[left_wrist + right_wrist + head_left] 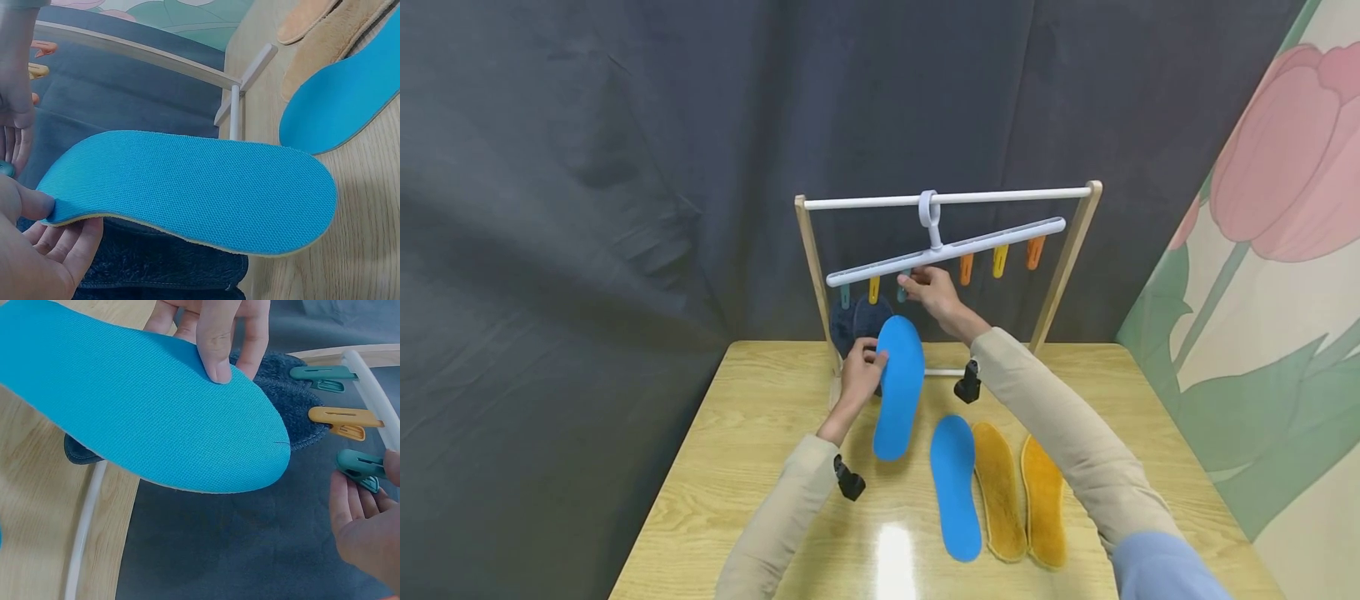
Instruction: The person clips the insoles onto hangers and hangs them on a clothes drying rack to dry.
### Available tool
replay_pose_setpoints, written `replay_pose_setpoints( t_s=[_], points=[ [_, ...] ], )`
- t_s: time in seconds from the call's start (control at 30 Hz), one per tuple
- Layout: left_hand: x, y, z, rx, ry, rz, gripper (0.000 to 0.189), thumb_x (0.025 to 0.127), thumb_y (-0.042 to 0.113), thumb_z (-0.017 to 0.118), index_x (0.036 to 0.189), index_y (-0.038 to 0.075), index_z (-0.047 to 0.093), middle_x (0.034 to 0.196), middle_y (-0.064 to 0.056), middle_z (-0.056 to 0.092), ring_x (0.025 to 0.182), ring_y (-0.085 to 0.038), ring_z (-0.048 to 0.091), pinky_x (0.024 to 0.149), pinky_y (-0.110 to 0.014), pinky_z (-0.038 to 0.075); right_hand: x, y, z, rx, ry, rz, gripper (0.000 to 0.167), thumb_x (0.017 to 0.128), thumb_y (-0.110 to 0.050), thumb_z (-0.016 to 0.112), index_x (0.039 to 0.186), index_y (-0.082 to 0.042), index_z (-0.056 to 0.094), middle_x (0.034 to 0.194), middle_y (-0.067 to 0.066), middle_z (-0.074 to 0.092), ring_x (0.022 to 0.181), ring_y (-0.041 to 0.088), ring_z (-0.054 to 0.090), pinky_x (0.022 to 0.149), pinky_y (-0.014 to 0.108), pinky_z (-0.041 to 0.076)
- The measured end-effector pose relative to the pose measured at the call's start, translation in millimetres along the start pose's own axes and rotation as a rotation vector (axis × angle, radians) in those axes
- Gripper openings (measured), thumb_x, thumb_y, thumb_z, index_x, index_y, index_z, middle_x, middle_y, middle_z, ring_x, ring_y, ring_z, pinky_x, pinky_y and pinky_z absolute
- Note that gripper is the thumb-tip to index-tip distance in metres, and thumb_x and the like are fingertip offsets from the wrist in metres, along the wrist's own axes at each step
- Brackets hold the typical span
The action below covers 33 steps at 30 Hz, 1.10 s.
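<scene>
My left hand (861,372) pinches a blue insole (900,387) by its edge, thumb on the blue face and fingers behind. The insole hangs upright in front of the rack, its upper end just below the hanger. With thumb and fingers my right hand (931,289) grips a teal clothespin (359,465) under the white hanger (947,252). A gap separates that clothespin from the insole's tip in the right wrist view. Two dark blue fuzzy insoles (290,406) hang at the hanger's left, held by another teal clothespin (322,374) and a yellow clothespin (344,417).
A second blue insole (956,487) and two orange-brown fuzzy insoles (1000,492) lie on the wooden table (760,500). Orange and yellow clothespins (999,260) hang at the hanger's right. The hanger tilts, left end lower, on the white bar (1015,197) of a wooden rack (1066,258).
</scene>
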State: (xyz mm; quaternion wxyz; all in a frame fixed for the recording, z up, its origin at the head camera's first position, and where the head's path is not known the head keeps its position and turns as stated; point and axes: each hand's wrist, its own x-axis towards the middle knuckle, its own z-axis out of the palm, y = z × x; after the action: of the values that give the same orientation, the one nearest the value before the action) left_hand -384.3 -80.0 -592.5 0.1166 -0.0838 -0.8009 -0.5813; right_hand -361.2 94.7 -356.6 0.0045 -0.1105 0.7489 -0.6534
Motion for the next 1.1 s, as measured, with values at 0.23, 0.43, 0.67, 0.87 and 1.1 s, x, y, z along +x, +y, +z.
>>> replay_pose_setpoints(
  t_s=[0.23,0.43,0.67,0.87,1.1],
  points=[
    [-26.9,74.6,-17.8,-0.009,0.008,0.004,0.035,0.103,0.029,0.057,0.132,0.012,0.053,0.105,-0.012,0.064,0.089,-0.028,0.062,0.079,-0.041,0.050,0.5,-1,-1,0.006,-0.002,-0.009,0.036,0.101,-0.014,0.059,0.128,0.009,0.054,0.120,0.023,0.057,0.108,0.035,0.059,0.102,0.044,0.045],
    [-10.8,42.8,-8.9,-0.061,0.007,0.041,0.040,0.099,0.047,0.056,0.133,0.025,0.052,0.103,-0.003,0.063,0.086,-0.020,0.062,0.076,-0.035,0.051,0.9,-2,-1,0.009,0.005,-0.020,0.033,0.101,-0.012,0.058,0.126,0.010,0.055,0.113,0.020,0.058,0.106,0.036,0.060,0.100,0.043,0.046],
    [-6.0,42.5,-1.0,-0.054,0.007,0.015,0.039,0.104,0.031,0.054,0.138,0.013,0.048,0.106,-0.011,0.063,0.084,-0.026,0.062,0.067,-0.049,0.049,1.2,-3,-2,-0.007,0.005,-0.024,0.036,0.102,-0.009,0.055,0.130,0.014,0.052,0.117,0.024,0.056,0.116,0.040,0.056,0.100,0.040,0.047],
    [-24.7,91.8,-12.7,-0.094,0.022,0.023,0.035,0.102,0.026,0.059,0.132,0.009,0.053,0.098,-0.010,0.065,0.075,-0.024,0.063,0.062,-0.047,0.051,0.9,-3,-1,-0.001,0.003,0.007,0.040,0.101,-0.010,0.057,0.134,0.012,0.049,0.128,0.027,0.052,0.122,0.039,0.054,0.101,0.040,0.046],
    [-49.0,163.8,-28.6,-0.057,0.061,-0.064,0.031,0.100,0.009,0.059,0.128,-0.003,0.054,0.097,-0.021,0.065,0.076,-0.036,0.062,0.061,-0.031,0.051,1.2,-5,-1,0.010,0.007,0.016,0.035,0.101,-0.011,0.058,0.129,0.009,0.053,0.123,0.024,0.054,0.118,0.038,0.056,0.100,0.039,0.047]
  ],
)
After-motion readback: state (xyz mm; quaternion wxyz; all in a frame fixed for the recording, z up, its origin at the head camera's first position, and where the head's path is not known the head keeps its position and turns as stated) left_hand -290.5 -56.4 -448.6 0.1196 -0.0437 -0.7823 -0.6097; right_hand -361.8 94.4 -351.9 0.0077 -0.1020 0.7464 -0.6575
